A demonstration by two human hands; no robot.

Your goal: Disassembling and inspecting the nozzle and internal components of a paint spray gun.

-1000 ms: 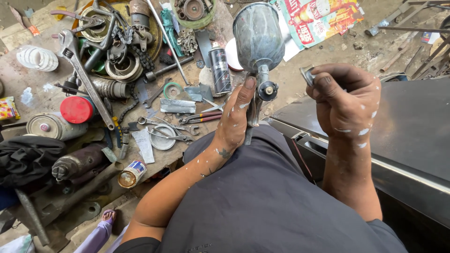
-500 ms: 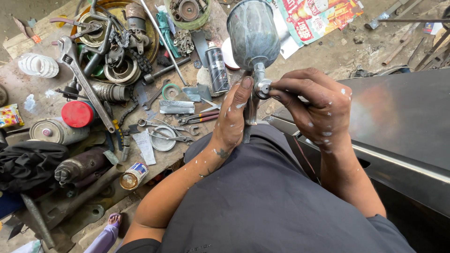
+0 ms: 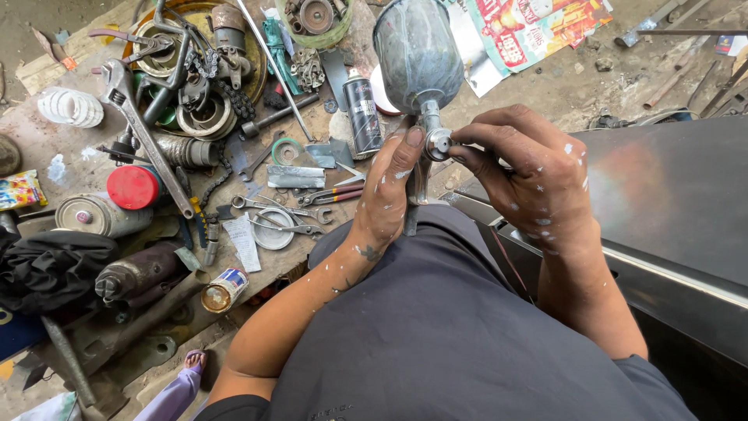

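A paint spray gun (image 3: 427,148) with a grey metal cup (image 3: 417,54) on top stands upright above my lap. My left hand (image 3: 387,195), flecked with white paint, is wrapped round the gun's body and handle. My right hand (image 3: 530,175) pinches the round silver knob (image 3: 439,143) on the side of the gun with thumb and fingers. My knees in dark grey cloth (image 3: 436,312) lie below both hands.
To the left the ground is strewn with tools: a large adjustable wrench (image 3: 144,136), a black spray can (image 3: 362,113), pliers (image 3: 331,195), spanners, chains, a red-lidded tin (image 3: 132,187), black cloth (image 3: 47,269). A dark glossy panel (image 3: 670,195) lies to the right.
My right hand came from the right, where it was raised apart from the gun, and closed its fingers on the gun's side knob. The left hand kept its hold.
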